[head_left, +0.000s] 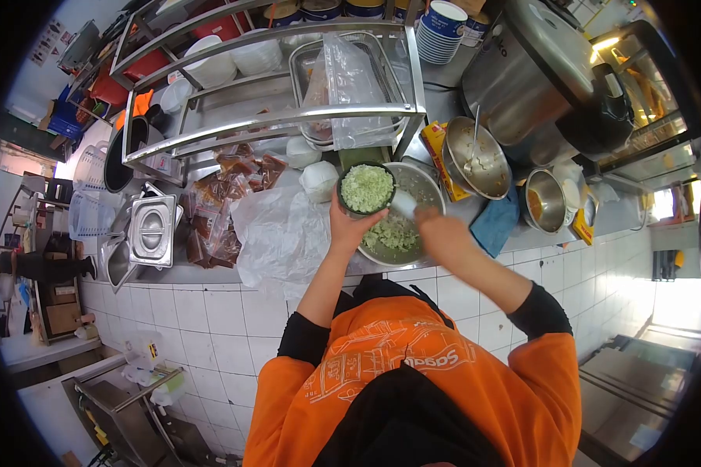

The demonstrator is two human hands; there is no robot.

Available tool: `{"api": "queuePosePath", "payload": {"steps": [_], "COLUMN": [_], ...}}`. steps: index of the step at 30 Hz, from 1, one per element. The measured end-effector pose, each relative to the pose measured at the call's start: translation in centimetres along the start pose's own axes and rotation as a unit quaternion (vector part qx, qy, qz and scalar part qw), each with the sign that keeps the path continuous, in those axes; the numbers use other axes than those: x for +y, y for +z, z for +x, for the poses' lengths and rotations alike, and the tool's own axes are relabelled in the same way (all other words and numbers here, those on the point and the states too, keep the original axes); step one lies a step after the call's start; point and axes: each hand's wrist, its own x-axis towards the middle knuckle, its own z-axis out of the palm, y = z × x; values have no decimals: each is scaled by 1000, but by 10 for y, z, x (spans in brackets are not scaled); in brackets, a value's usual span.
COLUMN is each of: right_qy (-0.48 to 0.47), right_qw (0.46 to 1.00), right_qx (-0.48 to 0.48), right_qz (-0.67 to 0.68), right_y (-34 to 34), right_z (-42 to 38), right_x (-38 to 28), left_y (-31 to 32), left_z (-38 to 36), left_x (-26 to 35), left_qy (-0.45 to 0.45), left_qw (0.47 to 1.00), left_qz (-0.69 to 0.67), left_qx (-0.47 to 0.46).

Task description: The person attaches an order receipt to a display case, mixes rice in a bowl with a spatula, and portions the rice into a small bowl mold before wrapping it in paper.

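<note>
My left hand (352, 226) is wrapped round a small dark bowl (343, 204) heaped with chopped pale green food (368, 187). The bowl is held up at the left rim of a wide metal bowl (436, 191), which has more of the green food (392, 236) in its lower part. My right hand (442, 235), blurred by motion, is closed on the handle of a whitish utensil (404, 204) over the wide bowl, close to the small bowl's right side. The utensil's exact shape is smeared.
A plastic sheet (280, 229) and bags of reddish-brown food (218, 194) lie to the left. A steel rack (265, 118) stands behind. On the right are a metal bowl with a spoon (487, 148), a blue cloth (495, 223) and a large cooker (522, 70).
</note>
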Motion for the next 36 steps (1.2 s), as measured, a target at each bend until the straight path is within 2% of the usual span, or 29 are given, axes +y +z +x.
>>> {"api": "queuePosePath", "payload": {"steps": [2,3,6,7,10,11,14,15,18,21,24,26,28,29,32,33,36], "right_qy": [-73,-85,-28,50,44,70,78,81,91,90,109,125,203,240,228,224,224], "right_qw": [996,993,997,996,995,988,972,967,950,934,906,878,774,711,566,564,566], "right_qx": [-51,-71,-71,-71,-91,-117,-158,-156,-140,-117,-82,-37,-43,-46,-53,-43,-10], "right_qz": [10,24,-19,-26,5,67,157,183,262,324,401,461,598,659,791,794,793], "right_y": [20,7,-26,-31,-13,0,-3,-10,-24,-29,-35,-15,24,44,82,81,62], "right_z": [-15,-26,-20,-14,-24,-30,-45,-46,-53,-59,-66,-70,-68,-67,-67,-68,-72], "right_x": [-21,-32,-8,4,16,3,-37,-43,-49,-41,-33,-25,-16,-12,-1,2,6], "left_y": [2,2,7,10,26,34,56,60,66,72,77,74,61,49,20,18,3], "left_z": [2,2,-2,-2,-2,-6,-20,-24,-35,-48,-53,-52,-52,-53,-44,-42,-36], "left_x": [4,8,15,15,26,32,41,41,35,34,38,32,13,-1,-23,-14,7], "left_qy": [7,1,-1,26,23,3,84,78,105,134,161,147,133,77,45,87,126], "left_qw": [1000,1000,1000,999,999,1000,995,996,989,988,981,983,982,990,993,982,969], "left_qz": [-2,25,21,44,26,12,55,36,98,71,105,110,130,108,70,135,201], "left_qx": [-3,-4,-20,-12,9,3,25,37,39,-16,-4,12,39,52,82,96,68]}}
